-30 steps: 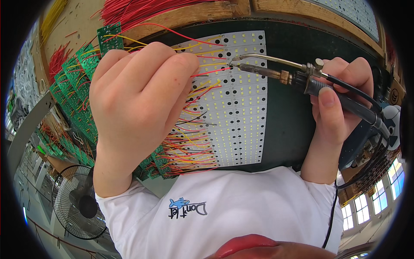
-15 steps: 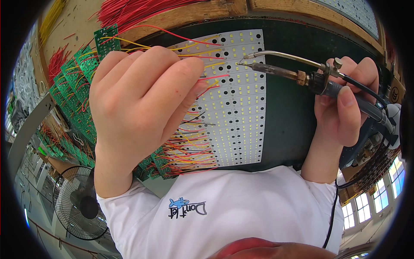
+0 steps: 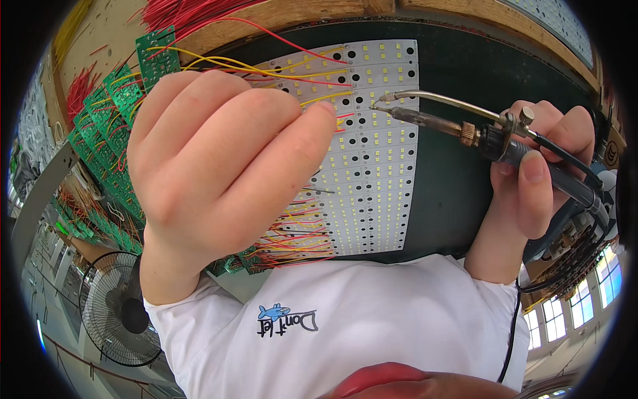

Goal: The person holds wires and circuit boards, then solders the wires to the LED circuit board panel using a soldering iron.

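My left hand is closed above the left part of a white LED panel, its thumb hidden beneath the fingers. Short red and yellow wire ends poke out at its fingertips, so it seems to pinch a wire. My right hand grips a soldering iron by its dark handle. A thin metal solder-feed tube is clamped along the iron. The iron's tip points left, over or on the panel just right of my left fingertips; contact I cannot make out.
Green circuit boards with red and yellow wires fan out left of the panel. Loose red wires lie behind a wooden rail. A dark green mat lies under the panel. A black fan stands at lower left.
My left hand has shifted right, toward the iron's tip, covering more of the wires. The iron and my right hand have moved slightly down and right. The panel's far end sits slightly further right.
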The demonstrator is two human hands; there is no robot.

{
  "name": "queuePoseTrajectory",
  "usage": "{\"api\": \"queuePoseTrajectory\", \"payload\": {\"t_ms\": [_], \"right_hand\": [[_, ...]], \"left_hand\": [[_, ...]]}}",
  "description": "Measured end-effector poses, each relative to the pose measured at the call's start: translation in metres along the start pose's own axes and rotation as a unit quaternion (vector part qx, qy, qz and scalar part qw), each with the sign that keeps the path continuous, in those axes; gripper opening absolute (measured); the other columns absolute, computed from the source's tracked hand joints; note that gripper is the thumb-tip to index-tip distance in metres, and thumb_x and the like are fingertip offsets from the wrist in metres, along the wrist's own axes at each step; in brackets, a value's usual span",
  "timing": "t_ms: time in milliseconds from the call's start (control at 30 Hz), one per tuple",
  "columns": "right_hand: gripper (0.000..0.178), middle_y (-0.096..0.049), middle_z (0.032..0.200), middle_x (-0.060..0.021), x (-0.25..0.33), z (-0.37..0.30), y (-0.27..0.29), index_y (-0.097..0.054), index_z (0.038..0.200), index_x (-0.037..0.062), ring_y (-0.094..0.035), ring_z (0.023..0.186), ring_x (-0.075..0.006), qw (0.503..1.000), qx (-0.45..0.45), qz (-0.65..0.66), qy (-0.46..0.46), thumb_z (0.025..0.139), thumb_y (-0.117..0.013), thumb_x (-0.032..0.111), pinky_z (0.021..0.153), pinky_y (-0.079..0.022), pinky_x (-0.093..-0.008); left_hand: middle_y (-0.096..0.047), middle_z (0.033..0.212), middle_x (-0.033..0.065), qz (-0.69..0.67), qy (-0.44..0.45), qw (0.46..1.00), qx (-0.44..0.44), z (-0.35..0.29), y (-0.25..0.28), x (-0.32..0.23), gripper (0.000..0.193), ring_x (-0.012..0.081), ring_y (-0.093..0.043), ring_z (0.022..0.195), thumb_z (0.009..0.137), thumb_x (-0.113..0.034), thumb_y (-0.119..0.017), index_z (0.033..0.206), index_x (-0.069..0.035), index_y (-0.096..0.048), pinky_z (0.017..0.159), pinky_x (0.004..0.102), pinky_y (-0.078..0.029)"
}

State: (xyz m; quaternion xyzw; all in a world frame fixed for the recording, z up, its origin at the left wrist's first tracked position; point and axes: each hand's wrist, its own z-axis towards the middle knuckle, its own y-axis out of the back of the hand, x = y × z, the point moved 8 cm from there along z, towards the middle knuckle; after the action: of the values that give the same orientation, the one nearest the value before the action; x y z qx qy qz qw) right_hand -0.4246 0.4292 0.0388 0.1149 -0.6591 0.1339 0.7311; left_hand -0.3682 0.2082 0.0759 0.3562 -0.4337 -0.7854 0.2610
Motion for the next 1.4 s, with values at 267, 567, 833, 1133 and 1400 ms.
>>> {"api": "queuePoseTrajectory", "payload": {"t_ms": [267, 567, 833, 1133, 1400], "right_hand": [[0.028, -0.058, 0.083, -0.0088, 0.001, -0.001, -0.007, -0.043, 0.093, 0.0118, -0.048, 0.066, -0.0109, 0.998, 0.068, -0.010, -0.003, 0.087, -0.070, 0.014, 0.059, -0.039, -0.0238], [0.028, -0.059, 0.083, -0.0085, 0.001, 0.000, -0.010, -0.043, 0.094, 0.0121, -0.047, 0.065, -0.0106, 0.997, 0.070, -0.011, -0.005, 0.087, -0.070, 0.015, 0.058, -0.038, -0.0239], [0.029, -0.059, 0.084, -0.0088, 0.002, 0.002, -0.010, -0.043, 0.093, 0.0123, -0.046, 0.065, -0.0105, 0.997, 0.073, -0.027, 0.005, 0.087, -0.071, 0.016, 0.057, -0.037, -0.0243], [0.029, -0.060, 0.086, -0.0092, 0.003, 0.001, -0.010, -0.043, 0.093, 0.0121, -0.046, 0.063, -0.0101, 0.997, 0.068, -0.036, 0.011, 0.087, -0.071, 0.017, 0.054, -0.037, -0.0230], [0.028, -0.058, 0.084, -0.0084, 0.002, 0.002, -0.012, -0.043, 0.094, 0.0114, -0.047, 0.063, -0.0100, 0.996, 0.077, -0.039, 0.020, 0.087, -0.070, 0.016, 0.049, -0.036, -0.0220]], "left_hand": [[-0.063, 0.075, 0.0041, 0.008, -0.001, 1.000, -0.003, -0.001, -0.003, 0.001, 0.032, 0.0228, -0.060, 0.068, 0.056, -0.006, -0.080, 0.088, -0.006, -0.075, 0.059, 0.0339, -0.047], [-0.064, 0.076, 0.0046, -0.002, 0.001, 1.000, 0.006, 0.000, -0.004, 0.002, 0.031, 0.0232, -0.060, 0.068, 0.056, -0.005, -0.080, 0.087, -0.006, -0.075, 0.059, 0.0343, -0.048], [-0.065, 0.076, 0.0049, 0.003, 0.001, 1.000, 0.006, -0.001, -0.006, 0.004, 0.031, 0.0237, -0.061, 0.068, 0.056, -0.004, -0.080, 0.087, -0.006, -0.075, 0.060, 0.0342, -0.049], [-0.064, 0.077, 0.0050, -0.002, 0.011, 1.000, 0.017, 0.001, -0.007, 0.004, 0.032, 0.0240, -0.061, 0.069, 0.056, -0.006, -0.080, 0.087, -0.005, -0.075, 0.060, 0.0349, -0.049], [-0.064, 0.076, 0.0055, -0.008, 0.012, 1.000, 0.021, 0.002, -0.007, 0.003, 0.032, 0.0242, -0.061, 0.069, 0.056, -0.006, -0.078, 0.087, -0.005, -0.075, 0.059, 0.0350, -0.049]]}}
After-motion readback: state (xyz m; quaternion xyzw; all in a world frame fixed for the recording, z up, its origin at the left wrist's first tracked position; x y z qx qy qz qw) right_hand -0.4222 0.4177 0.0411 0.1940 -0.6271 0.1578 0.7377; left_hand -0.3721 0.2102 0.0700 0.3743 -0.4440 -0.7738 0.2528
